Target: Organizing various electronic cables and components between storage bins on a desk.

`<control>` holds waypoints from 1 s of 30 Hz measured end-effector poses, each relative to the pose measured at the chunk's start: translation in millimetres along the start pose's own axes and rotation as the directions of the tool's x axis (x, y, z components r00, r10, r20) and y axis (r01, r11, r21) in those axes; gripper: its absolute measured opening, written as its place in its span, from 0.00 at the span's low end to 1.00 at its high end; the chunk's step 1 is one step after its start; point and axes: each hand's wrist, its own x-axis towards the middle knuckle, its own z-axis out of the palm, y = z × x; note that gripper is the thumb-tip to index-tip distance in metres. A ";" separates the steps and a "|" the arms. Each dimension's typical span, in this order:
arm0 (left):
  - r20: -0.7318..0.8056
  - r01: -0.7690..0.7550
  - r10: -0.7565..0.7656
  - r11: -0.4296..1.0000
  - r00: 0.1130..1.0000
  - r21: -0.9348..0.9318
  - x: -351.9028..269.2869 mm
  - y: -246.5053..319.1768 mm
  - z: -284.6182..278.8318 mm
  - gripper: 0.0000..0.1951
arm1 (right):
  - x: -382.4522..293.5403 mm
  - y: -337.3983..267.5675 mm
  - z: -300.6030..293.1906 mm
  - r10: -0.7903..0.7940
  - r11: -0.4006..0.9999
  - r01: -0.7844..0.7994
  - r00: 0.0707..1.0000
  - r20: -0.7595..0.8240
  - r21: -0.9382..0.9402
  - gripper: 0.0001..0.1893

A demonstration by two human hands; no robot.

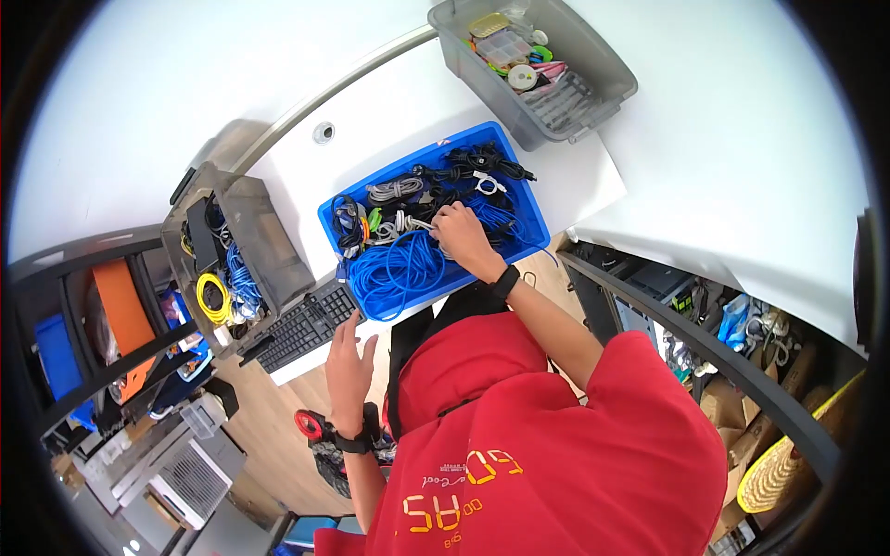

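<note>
A blue plastic bin full of coiled cables lies on the white desk. My right hand reaches into its middle, fingers curled at a light grey cable; whether they grip it cannot be told. Left of that hand is a big tangle of blue network cable. Behind it lie a coiled grey cable and bundled black cables, with a small white cable near them. My left hand is raised in front of the black keyboard, fingers apart, holding nothing.
A grey bin with spools and small boxes stands at the desk's back right. Left of the blue bin, a tilted grey bin holds a yellow cable coil and blue cables. Metal-framed shelves flank the desk on both sides.
</note>
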 end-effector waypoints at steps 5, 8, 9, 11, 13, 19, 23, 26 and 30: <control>0.022 0.018 -0.019 1.000 1.000 0.022 -5.5 -4.4 11.6 0.24 | 9.6 -7.1 -26.9 0.194 0.957 -0.215 0.974 0.119 0.193 0.08; 0.015 0.003 -0.004 1.000 1.000 0.021 -0.6 0.6 11.7 0.24 | 14.6 -11.9 -53.5 0.236 0.921 -0.268 0.961 0.141 0.284 0.09; 0.010 0.006 -0.006 1.000 1.000 0.018 1.3 2.4 11.8 0.24 | 14.7 -12.2 -59.4 0.230 0.923 -0.262 0.963 0.141 0.282 0.09; -0.003 -0.018 0.018 1.000 1.000 0.017 8.4 5.8 10.8 0.22 | 13.6 -11.7 -68.4 0.235 0.843 -0.252 0.967 0.097 0.476 0.08; -0.058 -0.049 0.049 0.999 0.997 0.002 14.8 12.5 7.8 0.21 | 13.5 -21.5 -87.2 0.202 0.845 -0.207 0.977 0.065 0.494 0.09; -0.061 -0.071 0.047 0.871 0.997 -0.487 44.8 54.5 -7.4 0.20 | -6.1 -75.5 -149.6 0.053 0.830 0.050 0.985 -0.167 0.556 0.08; 0.160 0.189 -0.111 0.346 0.981 -0.919 40.1 75.4 -21.9 0.25 | -18.1 -115.1 -153.7 -0.274 0.880 0.341 0.933 -0.232 0.330 0.11; 0.210 0.233 -0.122 0.217 0.970 -0.948 38.1 77.0 -26.3 0.26 | -27.8 -129.6 -141.5 -0.432 0.847 0.448 0.894 -0.121 0.285 0.14; 0.199 0.237 -0.210 0.174 0.957 -0.956 32.0 53.8 -36.8 0.21 | -25.0 -150.4 -128.2 -0.575 0.795 0.575 0.816 -0.061 0.192 0.18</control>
